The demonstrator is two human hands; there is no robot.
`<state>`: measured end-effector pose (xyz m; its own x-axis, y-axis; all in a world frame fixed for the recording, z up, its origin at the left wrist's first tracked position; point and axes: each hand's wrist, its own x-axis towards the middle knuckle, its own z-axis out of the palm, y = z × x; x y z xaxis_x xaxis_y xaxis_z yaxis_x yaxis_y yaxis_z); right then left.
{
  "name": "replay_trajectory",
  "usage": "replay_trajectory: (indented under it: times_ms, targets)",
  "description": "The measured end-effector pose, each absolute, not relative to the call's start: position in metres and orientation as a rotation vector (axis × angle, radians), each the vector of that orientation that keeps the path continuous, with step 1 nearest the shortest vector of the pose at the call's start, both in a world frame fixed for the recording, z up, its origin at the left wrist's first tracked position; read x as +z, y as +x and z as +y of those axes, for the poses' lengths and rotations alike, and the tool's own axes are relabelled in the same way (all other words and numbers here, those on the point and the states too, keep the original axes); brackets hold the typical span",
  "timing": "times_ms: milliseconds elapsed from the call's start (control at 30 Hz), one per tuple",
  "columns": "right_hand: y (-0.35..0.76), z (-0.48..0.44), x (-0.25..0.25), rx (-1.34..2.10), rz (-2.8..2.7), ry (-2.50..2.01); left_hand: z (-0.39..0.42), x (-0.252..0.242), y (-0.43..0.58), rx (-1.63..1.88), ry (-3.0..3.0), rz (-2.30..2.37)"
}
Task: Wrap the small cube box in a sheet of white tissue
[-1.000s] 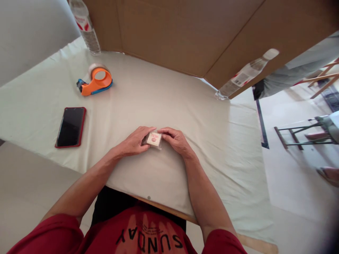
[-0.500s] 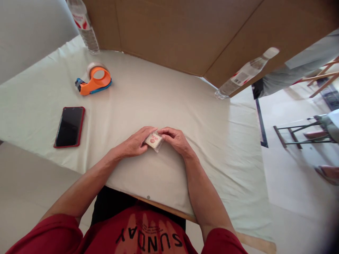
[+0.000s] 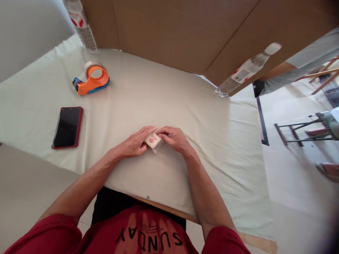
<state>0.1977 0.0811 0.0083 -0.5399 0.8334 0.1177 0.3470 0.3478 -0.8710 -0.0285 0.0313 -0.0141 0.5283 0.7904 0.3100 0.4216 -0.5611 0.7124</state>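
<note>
Between my two hands, near the front of the cloth-covered table (image 3: pixel 164 102), is a small pale square packet (image 3: pixel 153 140) in clear plastic wrap, with red print on its upper face. My left hand (image 3: pixel 135 143) grips its left side, thumb in front and fingers behind. At the packet's right edge, the thumb and bent fingers of my right hand (image 3: pixel 173 138) pinch the clear wrapping. A loose bit of the wrap sticks out at the packet's front. What the packet contains cannot be made out.
A phone (image 3: pixel 67 127) in a red case lies at left, with an orange and blue tape dispenser (image 3: pixel 94 83) behind it. Water bottles stand at back left (image 3: pixel 82 28) and back right (image 3: pixel 245 72) by a cardboard panel (image 3: pixel 169 31). Beyond the right edge are a person's arm (image 3: pixel 278 70) and a folding stool (image 3: pixel 304 132).
My right thumb and fingers have closed in more tightly on the packet's right edge. The packet stays in place between my hands. The camera view has shifted slightly.
</note>
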Motion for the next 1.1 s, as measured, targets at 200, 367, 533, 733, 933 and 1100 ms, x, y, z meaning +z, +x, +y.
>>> replay_trajectory:
  times_ms: [200,367,533,733,933,1100]
  targets:
    - [0.196,0.078,0.004,1.059,-2.039,-1.114,0.032,-0.013,-0.028,0.832,2.171,1.015]
    - [0.201,0.081,0.007,1.137,-2.069,-1.051,0.032,-0.012,-0.026,0.861,2.134,1.022]
    - [0.202,0.084,0.007,1.036,-2.109,-0.951,0.031,-0.011,-0.025,0.854,2.104,1.048]
    - [0.196,0.081,0.0,0.917,-2.12,-0.958,0.031,-0.01,-0.026,0.841,2.117,1.064]
    - [0.193,0.079,0.0,1.089,-1.951,-1.159,0.031,-0.008,-0.025,0.87,2.12,1.038]
    - [0.193,0.08,0.0,1.184,-1.816,-1.182,0.032,-0.006,-0.028,0.898,2.043,1.007]
